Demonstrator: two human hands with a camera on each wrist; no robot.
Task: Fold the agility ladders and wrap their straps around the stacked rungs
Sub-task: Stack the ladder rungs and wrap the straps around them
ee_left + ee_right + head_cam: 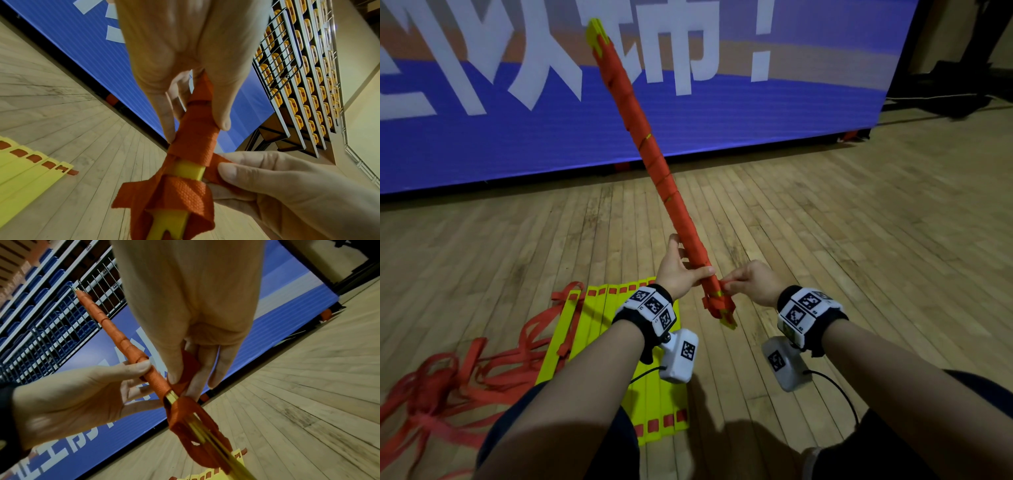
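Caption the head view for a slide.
Left hand grips the strap-wrapped rung bundle while right hand pinches the strap end.

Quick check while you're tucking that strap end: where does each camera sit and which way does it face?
Head: on the head, facing forward and down at the wrapped bundle, floor ladder, both forearms.
Left wrist: along the left hand at its grip on the bundle; right hand shows.
Right wrist: along the right hand, fingers pinching the strap end; left hand shows.
Shared: all show the bundle and blue screen.
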